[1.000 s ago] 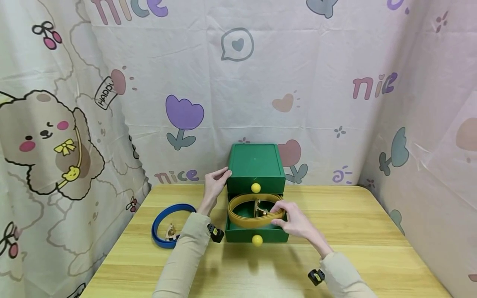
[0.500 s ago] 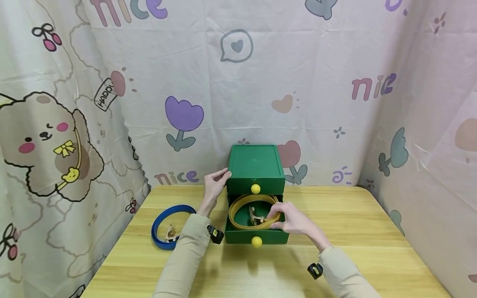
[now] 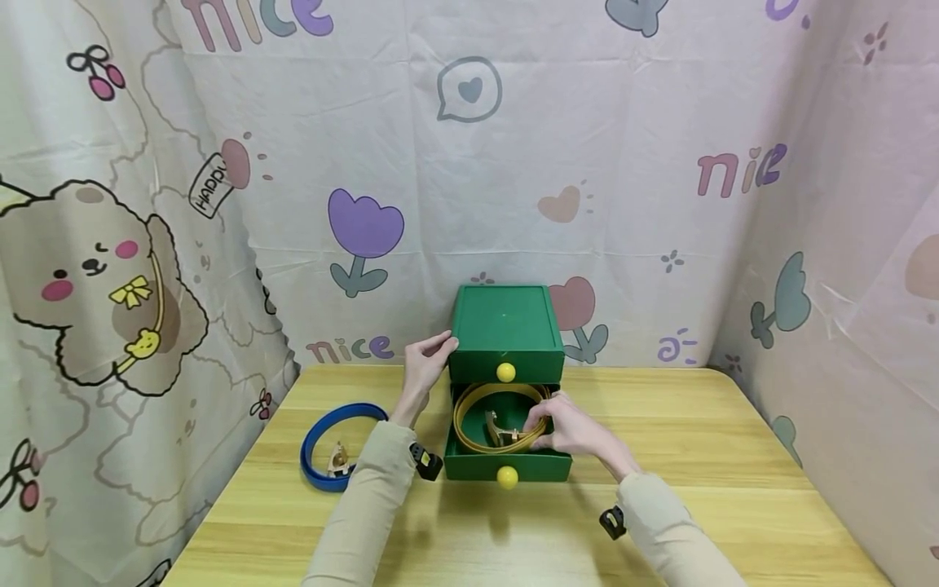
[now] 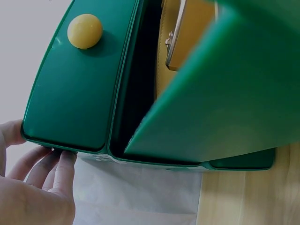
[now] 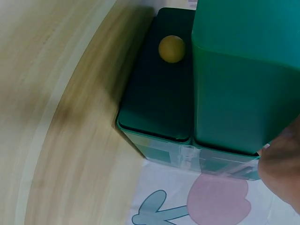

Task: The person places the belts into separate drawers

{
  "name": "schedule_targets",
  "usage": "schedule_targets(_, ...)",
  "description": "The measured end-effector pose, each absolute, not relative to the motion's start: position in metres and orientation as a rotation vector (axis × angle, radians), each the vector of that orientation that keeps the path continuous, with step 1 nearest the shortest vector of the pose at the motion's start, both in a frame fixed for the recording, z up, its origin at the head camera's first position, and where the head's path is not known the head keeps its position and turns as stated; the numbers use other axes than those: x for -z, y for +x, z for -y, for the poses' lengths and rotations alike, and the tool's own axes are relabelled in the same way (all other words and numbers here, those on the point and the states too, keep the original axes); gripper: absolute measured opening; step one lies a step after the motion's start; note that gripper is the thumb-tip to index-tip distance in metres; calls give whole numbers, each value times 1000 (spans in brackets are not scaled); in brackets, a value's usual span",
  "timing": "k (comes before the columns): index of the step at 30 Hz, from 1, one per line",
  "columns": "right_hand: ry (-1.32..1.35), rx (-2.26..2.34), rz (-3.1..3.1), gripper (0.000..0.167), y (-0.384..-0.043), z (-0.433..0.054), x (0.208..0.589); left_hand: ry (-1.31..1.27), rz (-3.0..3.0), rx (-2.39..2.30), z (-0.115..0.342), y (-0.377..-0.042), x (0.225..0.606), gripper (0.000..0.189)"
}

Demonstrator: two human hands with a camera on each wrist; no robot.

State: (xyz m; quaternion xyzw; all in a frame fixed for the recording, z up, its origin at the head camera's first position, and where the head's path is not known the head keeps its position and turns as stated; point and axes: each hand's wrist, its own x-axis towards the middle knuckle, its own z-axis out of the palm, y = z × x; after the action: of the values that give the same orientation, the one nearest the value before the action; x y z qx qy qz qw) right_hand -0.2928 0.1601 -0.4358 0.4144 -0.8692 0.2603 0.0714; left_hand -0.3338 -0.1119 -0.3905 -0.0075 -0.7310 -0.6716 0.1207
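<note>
A green drawer box (image 3: 504,316) stands at the back of the table, one drawer (image 3: 469,469) pulled out. In that drawer is a coiled mustard-yellow belt (image 3: 478,395) with a gold buckle (image 3: 506,438). My right hand (image 3: 578,426) pinches the belt's right side between thumb and fingers, low inside the drawer. My left hand (image 3: 424,365) grips the box's upper left corner; in the left wrist view the thumb is at the top edge and the fingers (image 4: 64,173) lie against the side. The right wrist view shows little of the right hand (image 5: 286,166), and the drawer hides its fingertips.
A coiled blue belt (image 3: 306,448) with a gold buckle lies on the wooden table (image 3: 697,456), left of the box and beside my left sleeve. Below the pulled-out drawer, a closed one (image 5: 157,93) shows its yellow knob (image 5: 172,49). A printed curtain (image 3: 469,204) hangs behind.
My right hand has moved down and slightly left with the yellow belt, which now sits lower in the drawer with its buckle tipped over further. My left hand stays at the box corner.
</note>
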Motion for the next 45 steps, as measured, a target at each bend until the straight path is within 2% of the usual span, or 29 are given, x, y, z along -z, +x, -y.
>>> schedule_targets(27, 1224, -618, 2710, 19, -297, -154, 433, -13, 2107, 1976, 112, -335, 388, 35)
schedule_targets(35, 1237, -766, 2633, 23, -298, -157, 438, -19, 2118, 1973, 111, -333, 389, 35)
schedule_targets(45, 1062, -1141, 2405, 17, -290, -157, 444, -31, 2126, 1964, 112, -334, 391, 37)
